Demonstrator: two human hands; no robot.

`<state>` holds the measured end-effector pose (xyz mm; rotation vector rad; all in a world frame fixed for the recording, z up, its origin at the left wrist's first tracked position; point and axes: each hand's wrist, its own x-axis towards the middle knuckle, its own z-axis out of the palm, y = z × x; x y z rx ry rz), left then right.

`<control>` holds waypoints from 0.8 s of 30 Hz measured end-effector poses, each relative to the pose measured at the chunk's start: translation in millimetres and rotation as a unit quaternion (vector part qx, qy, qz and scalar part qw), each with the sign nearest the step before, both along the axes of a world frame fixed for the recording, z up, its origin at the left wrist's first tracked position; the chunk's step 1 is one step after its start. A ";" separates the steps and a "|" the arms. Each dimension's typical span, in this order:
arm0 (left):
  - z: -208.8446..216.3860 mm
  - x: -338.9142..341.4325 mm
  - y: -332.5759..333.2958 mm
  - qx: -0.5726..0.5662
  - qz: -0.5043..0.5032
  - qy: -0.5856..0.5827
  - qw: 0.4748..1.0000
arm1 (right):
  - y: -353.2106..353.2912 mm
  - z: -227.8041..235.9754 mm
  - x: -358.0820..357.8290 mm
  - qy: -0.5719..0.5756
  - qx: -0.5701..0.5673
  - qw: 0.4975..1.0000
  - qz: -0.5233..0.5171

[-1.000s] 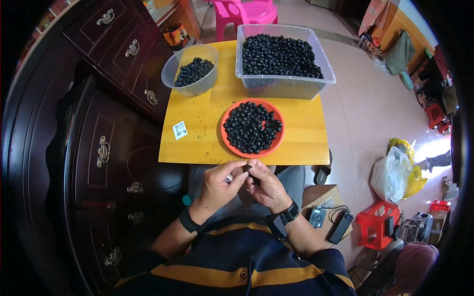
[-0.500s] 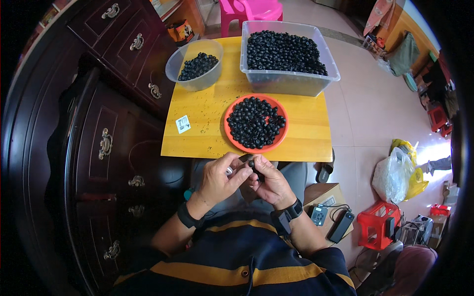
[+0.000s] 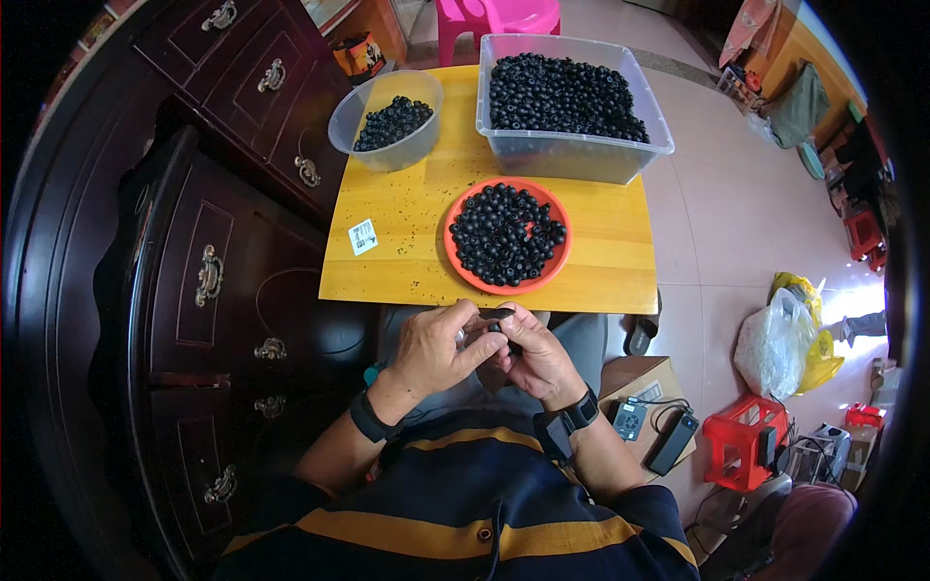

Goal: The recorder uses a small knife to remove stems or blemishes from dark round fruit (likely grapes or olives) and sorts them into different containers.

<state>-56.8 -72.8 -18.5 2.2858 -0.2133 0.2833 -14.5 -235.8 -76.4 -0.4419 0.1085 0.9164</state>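
Bead sits pinched in our right grip, dark strip crosswise just beyond; can't tell whether our left grip is pinching.

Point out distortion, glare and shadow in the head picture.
Head view: the cabinet bends near the left rim, its lower part shadowed; head view: glare whitens the floor at far right; head view: the dark piece between left hand and right hand shows little detail.

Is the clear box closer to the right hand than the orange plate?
No, the orange plate lies between the clear box and the right hand.
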 end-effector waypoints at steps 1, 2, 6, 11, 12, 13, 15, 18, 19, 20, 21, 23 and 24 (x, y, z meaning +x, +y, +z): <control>-1.6 -0.4 0.7 0.007 0.000 0.001 1.000 | 0.1 0.2 -0.3 0.000 -0.001 1.000 -0.003; -3.3 -0.7 1.3 0.006 0.000 0.001 1.000 | 0.2 0.2 -0.6 0.000 -0.001 1.000 -0.003; -6.1 -0.7 2.8 0.022 -0.008 0.002 1.000 | -0.1 -0.7 -0.8 0.004 -0.004 1.000 -0.007; -7.3 0.0 3.3 0.037 -0.010 0.008 0.999 | -0.9 -8.8 0.0 -0.010 0.028 1.000 0.006; -10.9 0.0 4.3 0.040 -0.012 0.020 0.999 | 0.3 -8.6 -0.2 -0.010 0.022 1.000 -0.002; -13.0 -0.1 4.9 0.043 -0.014 0.033 0.998 | 0.9 -8.6 -0.4 -0.009 0.017 1.000 -0.011; -13.5 -0.8 3.8 0.049 -0.015 0.030 0.998 | 1.0 -12.2 -0.1 -0.011 0.017 1.000 -0.013; -12.8 -0.9 3.1 0.040 -0.015 0.025 0.999 | 1.6 -11.6 -0.4 -0.010 0.019 1.000 -0.014; -12.6 -1.0 3.2 0.024 -0.016 0.023 0.999 | 1.6 -10.8 -0.7 -0.007 0.019 1.000 -0.016; -11.3 -0.8 3.5 0.024 -0.016 0.023 0.999 | 2.0 -10.3 -1.0 -0.007 0.019 1.000 -0.016; -8.8 -0.4 3.8 0.015 -0.014 0.019 1.000 | 2.5 -9.8 -1.3 -0.007 0.027 0.999 -0.015; -6.5 0.8 3.9 0.006 -0.013 0.016 1.000 | 3.2 -9.4 -1.6 -0.006 0.035 0.999 -0.014; -5.6 1.5 3.9 0.010 -0.014 0.006 1.000 | 3.6 -8.2 -1.3 0.000 0.027 1.000 -0.016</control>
